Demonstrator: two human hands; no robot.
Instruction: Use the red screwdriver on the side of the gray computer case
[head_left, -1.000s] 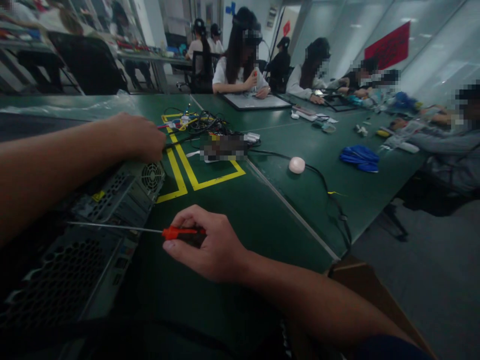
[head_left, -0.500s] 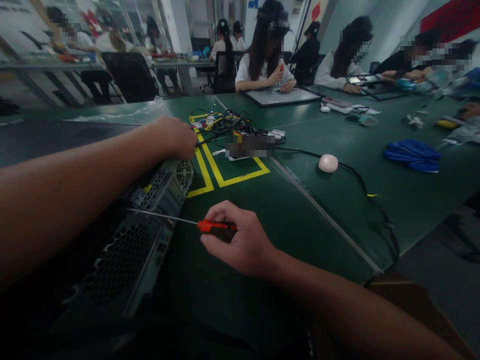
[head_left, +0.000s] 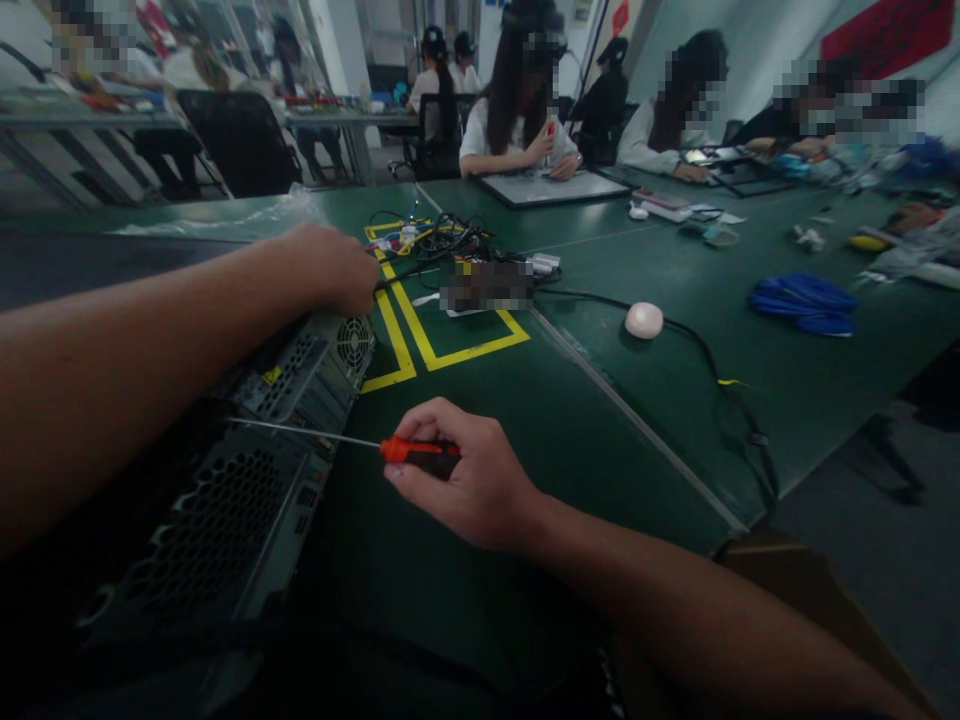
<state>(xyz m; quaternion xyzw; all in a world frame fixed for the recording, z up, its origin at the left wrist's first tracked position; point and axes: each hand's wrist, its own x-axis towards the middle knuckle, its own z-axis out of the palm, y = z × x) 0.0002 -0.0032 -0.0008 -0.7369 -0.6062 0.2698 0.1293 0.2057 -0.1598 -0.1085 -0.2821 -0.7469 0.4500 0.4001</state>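
Note:
In my right hand [head_left: 472, 470] is a screwdriver [head_left: 420, 455] with a red and black handle, my fingers wrapped round the grip. Its long thin shaft points left across the back of a computer case [head_left: 307, 500], and the tip is lost in the dark there. The case lies at the left, showing its honeycomb vents and a round fan grille. My left hand [head_left: 341, 270] is closed at the far end of the case, above the fan grille. Its fingertips are hidden, so what it holds is unclear. A black cable runs close beside it.
A tangle of cables [head_left: 457, 240] lies beyond the case, near yellow tape [head_left: 472, 353] on the green table [head_left: 600, 480]. To the right are a pale rounded object [head_left: 644, 320], a black cord and a blue bundle [head_left: 802, 303]. Co-workers sit across the table.
The whole view has shifted slightly, so things sit a little further left and higher. Both hands stay in much the same places, the right still holding the screwdriver.

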